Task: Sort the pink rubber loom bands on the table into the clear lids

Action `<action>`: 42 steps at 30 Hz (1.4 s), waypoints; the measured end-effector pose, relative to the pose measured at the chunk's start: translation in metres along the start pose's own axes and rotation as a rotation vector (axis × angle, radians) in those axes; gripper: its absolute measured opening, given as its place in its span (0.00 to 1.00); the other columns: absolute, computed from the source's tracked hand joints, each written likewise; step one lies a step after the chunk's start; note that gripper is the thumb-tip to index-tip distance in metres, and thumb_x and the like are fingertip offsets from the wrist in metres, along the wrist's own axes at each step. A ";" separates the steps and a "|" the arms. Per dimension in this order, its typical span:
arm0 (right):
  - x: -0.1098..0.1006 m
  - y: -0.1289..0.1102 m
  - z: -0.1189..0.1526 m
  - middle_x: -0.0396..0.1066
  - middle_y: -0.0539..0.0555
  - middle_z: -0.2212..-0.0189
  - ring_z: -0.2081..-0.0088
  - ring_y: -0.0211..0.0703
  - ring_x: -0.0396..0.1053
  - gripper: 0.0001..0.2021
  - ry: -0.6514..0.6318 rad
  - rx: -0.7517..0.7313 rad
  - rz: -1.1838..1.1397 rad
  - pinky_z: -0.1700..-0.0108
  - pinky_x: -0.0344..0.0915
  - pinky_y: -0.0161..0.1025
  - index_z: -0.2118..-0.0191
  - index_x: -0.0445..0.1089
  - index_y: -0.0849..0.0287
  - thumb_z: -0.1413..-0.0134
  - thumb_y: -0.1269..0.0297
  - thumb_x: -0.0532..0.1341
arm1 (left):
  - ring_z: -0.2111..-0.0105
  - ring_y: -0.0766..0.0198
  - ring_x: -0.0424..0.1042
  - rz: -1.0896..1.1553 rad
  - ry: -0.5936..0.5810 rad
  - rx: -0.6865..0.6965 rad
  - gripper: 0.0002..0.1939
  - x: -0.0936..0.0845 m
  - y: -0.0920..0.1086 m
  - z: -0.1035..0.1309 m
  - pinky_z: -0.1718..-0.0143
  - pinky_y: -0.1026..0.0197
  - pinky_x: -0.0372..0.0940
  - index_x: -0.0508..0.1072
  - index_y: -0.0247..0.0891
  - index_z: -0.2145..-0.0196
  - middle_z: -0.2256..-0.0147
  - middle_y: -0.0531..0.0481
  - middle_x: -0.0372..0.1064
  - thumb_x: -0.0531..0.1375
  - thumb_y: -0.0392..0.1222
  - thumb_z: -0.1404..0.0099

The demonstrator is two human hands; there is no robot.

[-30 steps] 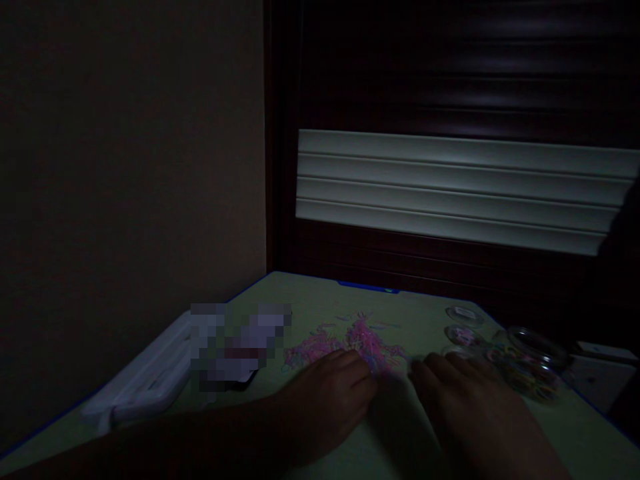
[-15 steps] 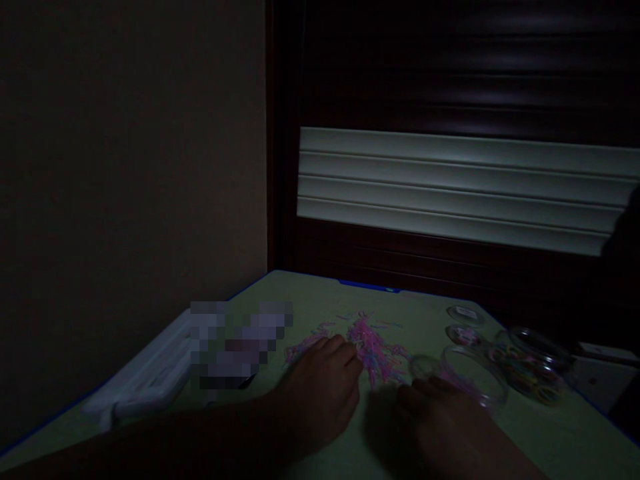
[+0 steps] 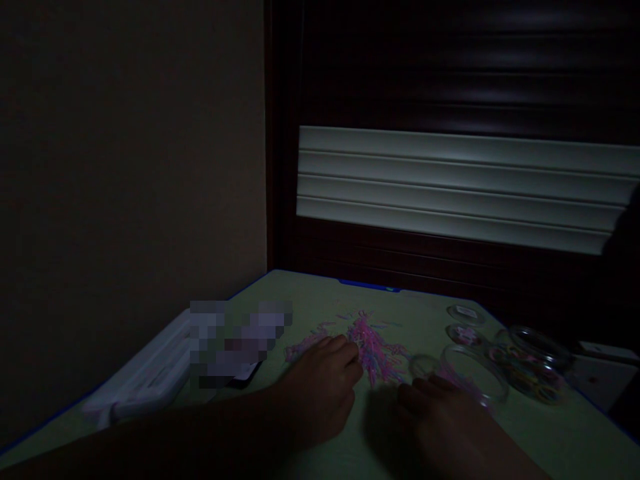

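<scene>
Spreading across the foreground, the table (image 3: 425, 313) is bearing both hands' work. My left hand (image 3: 323, 390) and right hand (image 3: 440, 417) are curling partly closed; whether either is gripping anything, I cannot tell. The pile (image 3: 371, 350) is lying just beyond my left hand, the nearer, and ahead-left of my right hand, its dense part slanting toward me and rightward. The jar (image 3: 537, 387) is sitting right of the dish (image 3: 501, 373).

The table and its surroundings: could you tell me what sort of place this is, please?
Probably a dim corner of a home: a plain wall meets dark panelling with a pale slatted band, and the small blue-edged table holds household odds and ends.
</scene>
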State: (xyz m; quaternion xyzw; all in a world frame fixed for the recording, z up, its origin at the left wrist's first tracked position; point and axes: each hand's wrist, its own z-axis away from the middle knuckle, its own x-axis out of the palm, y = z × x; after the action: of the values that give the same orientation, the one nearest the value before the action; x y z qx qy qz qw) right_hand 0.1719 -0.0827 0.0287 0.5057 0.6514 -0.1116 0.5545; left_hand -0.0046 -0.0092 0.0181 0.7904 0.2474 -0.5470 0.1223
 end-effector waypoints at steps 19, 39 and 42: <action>0.005 -0.001 -0.003 0.68 0.49 0.81 0.79 0.36 0.63 0.08 -0.040 -0.016 -0.024 0.75 0.52 0.36 0.78 0.64 0.58 0.51 0.74 0.56 | 0.69 0.60 0.61 -0.290 0.038 0.078 0.05 0.021 0.011 0.002 0.68 0.58 0.54 0.67 0.35 0.74 0.72 0.51 0.64 0.57 0.31 0.41; 0.005 -0.002 -0.004 0.68 0.48 0.80 0.79 0.35 0.63 0.07 -0.060 -0.024 -0.082 0.76 0.52 0.36 0.77 0.65 0.58 0.55 0.76 0.57 | 0.71 0.60 0.62 -0.386 0.016 0.093 0.04 0.023 0.013 0.003 0.68 0.57 0.55 0.68 0.35 0.75 0.76 0.49 0.64 0.58 0.31 0.43; 0.002 -0.002 -0.004 0.68 0.47 0.79 0.79 0.35 0.63 0.07 -0.083 -0.018 -0.091 0.76 0.52 0.36 0.77 0.65 0.58 0.54 0.76 0.57 | 0.71 0.60 0.61 -0.360 0.045 0.098 0.05 0.021 0.011 0.003 0.69 0.58 0.55 0.67 0.35 0.75 0.75 0.51 0.63 0.58 0.30 0.43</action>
State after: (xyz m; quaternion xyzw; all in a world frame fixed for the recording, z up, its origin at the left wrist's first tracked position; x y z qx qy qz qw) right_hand 0.1683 -0.0799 0.0277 0.4656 0.6512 -0.1515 0.5798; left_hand 0.0045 -0.0144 -0.0039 0.7502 0.3606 -0.5538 -0.0219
